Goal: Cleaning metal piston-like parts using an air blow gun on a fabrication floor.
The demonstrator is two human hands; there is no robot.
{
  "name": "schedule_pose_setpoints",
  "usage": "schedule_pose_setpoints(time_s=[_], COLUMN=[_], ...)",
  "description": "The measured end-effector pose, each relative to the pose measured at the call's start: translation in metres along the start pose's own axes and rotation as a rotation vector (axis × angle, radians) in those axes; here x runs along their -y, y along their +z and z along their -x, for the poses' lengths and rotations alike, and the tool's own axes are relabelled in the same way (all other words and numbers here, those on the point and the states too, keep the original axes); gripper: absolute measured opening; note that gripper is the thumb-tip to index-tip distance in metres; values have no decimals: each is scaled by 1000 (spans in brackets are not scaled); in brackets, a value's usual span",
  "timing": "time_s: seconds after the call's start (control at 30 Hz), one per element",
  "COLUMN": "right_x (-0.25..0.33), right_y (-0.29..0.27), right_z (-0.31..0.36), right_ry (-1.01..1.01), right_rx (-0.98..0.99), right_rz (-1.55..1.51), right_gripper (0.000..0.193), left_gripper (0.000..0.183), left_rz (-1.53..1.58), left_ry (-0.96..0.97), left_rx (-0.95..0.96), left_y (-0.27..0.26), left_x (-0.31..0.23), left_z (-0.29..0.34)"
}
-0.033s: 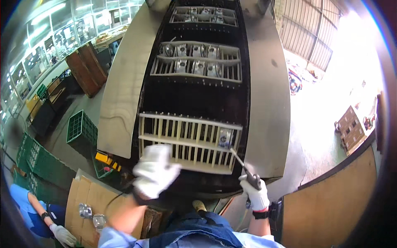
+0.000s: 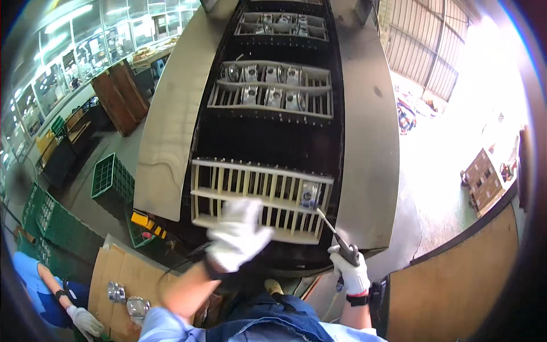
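Note:
My right hand (image 2: 354,275), in a white glove, is closed round the dark handle of an air blow gun (image 2: 346,248). The gun's thin nozzle points up and left, its tip close to the lower right part of a slatted white rack (image 2: 250,200). One shiny metal piston (image 2: 310,194) sits in the rack's upper row at the right end. My left hand (image 2: 236,238), also gloved, is over the rack's near edge, left of the blow gun. Motion smears its fingers, and I cannot tell whether it holds anything.
Farther along the black conveyor (image 2: 262,137) stand two more racks with pistons (image 2: 274,94). Metal side panels (image 2: 370,142) flank it. At lower left, a co-worker's gloved hand (image 2: 85,322) is beside cardboard (image 2: 108,268) with pistons on it. Green crates (image 2: 111,176) stand at left.
My left hand has moved to the right over the near rack. The racks appear slightly lower in the picture. The right hand keeps its hold on the air blow gun.

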State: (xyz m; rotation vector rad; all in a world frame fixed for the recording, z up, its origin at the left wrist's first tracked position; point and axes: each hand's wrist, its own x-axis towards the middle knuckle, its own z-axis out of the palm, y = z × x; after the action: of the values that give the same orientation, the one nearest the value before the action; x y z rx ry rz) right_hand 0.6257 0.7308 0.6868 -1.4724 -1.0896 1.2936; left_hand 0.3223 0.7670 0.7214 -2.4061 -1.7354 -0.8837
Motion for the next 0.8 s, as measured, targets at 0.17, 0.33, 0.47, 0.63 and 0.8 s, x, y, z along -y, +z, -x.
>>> schedule_pose_setpoints(time_s=[0.17, 0.33, 0.47, 0.63, 0.8], right_x=[-6, -26, -15, 18, 54], right_y=[-4, -21, -26, 2, 86], right_z=[12, 20, 21, 1, -12], right_ry=[-11, -61, -38, 60, 91], right_rx=[-97, -106, -20, 345, 789], right_rz=[39, 29, -228, -273, 7], right_gripper=[16, 18, 17, 15, 23], left_gripper=[65, 48, 43, 63, 68], left_rz=[211, 251, 1664, 3000, 2611], left_ry=[-321, -484, -584, -617, -559], left_rx=[226, 194, -75, 376, 96], left_y=[99, 107, 115, 57, 22], left_x=[-74, -75, -42, 24, 46], left_z=[-89, -103, -86, -45, 10])
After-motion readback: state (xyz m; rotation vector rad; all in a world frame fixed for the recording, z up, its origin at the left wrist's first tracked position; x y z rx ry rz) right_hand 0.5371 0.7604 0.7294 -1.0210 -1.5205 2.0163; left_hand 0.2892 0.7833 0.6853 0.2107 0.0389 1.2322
